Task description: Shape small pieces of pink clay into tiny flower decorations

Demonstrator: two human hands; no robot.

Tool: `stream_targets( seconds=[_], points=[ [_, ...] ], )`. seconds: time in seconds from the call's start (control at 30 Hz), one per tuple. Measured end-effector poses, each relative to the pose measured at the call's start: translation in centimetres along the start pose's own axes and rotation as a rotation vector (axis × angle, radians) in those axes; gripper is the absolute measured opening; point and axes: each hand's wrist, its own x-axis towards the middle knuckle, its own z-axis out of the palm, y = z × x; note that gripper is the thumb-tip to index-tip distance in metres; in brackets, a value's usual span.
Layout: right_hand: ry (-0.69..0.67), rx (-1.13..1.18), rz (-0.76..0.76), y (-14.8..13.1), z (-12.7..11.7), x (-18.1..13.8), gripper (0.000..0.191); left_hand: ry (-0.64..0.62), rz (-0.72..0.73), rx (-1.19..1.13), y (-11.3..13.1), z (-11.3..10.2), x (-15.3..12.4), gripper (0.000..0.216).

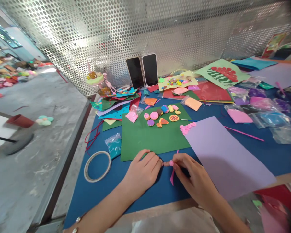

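My left hand (143,170) and my right hand (190,171) meet over the blue mat (106,191) at the table's near edge. Both pinch a small lump of pink clay (168,163) between their fingertips. My right hand also grips a thin pink modelling tool (172,176) that points down toward me. Just beyond my fingers lies a green sheet (147,136) carrying several small coloured clay pieces (160,116). A lilac sheet (225,155) lies to the right, with crumbled pink clay (187,127) at its top corner.
A tape roll (97,166) sits left of my left hand, with a bag of teal clay (113,144) beside it. Two phones (142,71) lean against the perforated metal wall. Bags of clay (262,110) and stacked coloured sheets (116,103) crowd the far side.
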Motion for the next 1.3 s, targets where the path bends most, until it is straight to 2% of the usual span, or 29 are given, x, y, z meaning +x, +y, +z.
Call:
stream_targets(
  seconds=[0.27,0.47,0.8,0.97,1.13,1.3],
  points=[
    [0.0,-0.05,-0.07,-0.1,0.0,0.1,0.012,0.032,0.0,-0.017,-0.1,-0.2,-0.5,0.02],
    [-0.027,-0.087,-0.025,-0.2,0.1,0.1,0.017,0.085,0.033,-0.021,-0.2,-0.2,-1.0,0.014],
    [-0.046,-0.133,-0.106,0.2,0.1,0.0,0.01,0.06,-0.063,-0.13,-0.1,0.0,-1.5,0.013],
    [-0.06,-0.008,-0.072,-0.1,-0.2,-0.1,0.012,0.003,-0.23,-0.312,-0.1,-0.3,-1.4,0.02],
    [-0.048,0.14,-0.014,-0.5,-0.5,-0.4,0.009,0.036,-0.401,-0.453,-0.3,-1.1,-0.9,0.017],
    [0.074,0.236,0.002,-0.8,-0.3,-0.1,0.006,0.091,-0.61,-0.7,-0.4,-0.8,-0.5,0.019]
  ],
)
